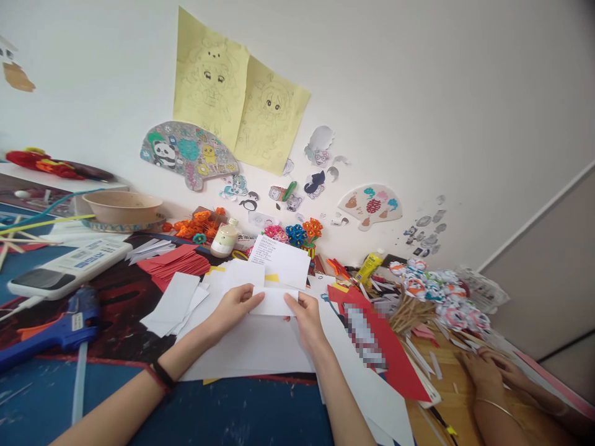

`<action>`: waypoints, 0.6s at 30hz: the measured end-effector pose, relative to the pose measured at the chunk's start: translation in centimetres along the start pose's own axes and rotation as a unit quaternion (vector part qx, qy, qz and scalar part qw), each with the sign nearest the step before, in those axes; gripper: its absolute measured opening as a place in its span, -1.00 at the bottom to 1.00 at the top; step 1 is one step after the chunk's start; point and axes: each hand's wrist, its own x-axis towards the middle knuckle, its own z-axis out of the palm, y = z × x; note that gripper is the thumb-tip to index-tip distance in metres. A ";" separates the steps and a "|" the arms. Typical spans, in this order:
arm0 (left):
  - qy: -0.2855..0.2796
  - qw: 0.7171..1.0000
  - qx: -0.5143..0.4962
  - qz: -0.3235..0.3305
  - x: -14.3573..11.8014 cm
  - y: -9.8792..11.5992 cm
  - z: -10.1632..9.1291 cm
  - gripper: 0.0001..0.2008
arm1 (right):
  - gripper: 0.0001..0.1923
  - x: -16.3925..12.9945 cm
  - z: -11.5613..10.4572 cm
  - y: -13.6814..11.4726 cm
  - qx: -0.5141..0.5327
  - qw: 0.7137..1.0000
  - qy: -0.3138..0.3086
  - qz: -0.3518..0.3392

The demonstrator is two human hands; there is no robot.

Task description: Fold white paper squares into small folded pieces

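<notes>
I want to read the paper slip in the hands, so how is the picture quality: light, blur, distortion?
Head view: soft even daylight, no glare; wide-angle bending tilts the wall; the white slip between left hand and right hand looks sharp but washed out; a pixelated patch covers the red sheet.

left hand (235,308): pinches left end of white paper strip (274,301)
right hand (307,317): pinches strip's right end
glue gun (51,331): far left of strip
red sheet (381,347): right of strip
</notes>
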 end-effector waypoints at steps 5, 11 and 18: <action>0.028 0.996 0.072 0.053 0.5 -1.4 -0.3 -0.63 | -0.71 -0.1 -0.4 0.0 -0.054 0.992 -0.103 0.045; -0.010 0.983 0.156 0.093 0.6 -1.9 -0.2 -0.60 | -0.76 -0.3 -0.3 0.1 -0.073 0.987 -0.134 0.051; -0.013 0.978 0.183 0.103 0.0 -1.2 0.8 -0.61 | -0.85 -0.2 0.0 0.9 -0.084 0.986 -0.134 0.052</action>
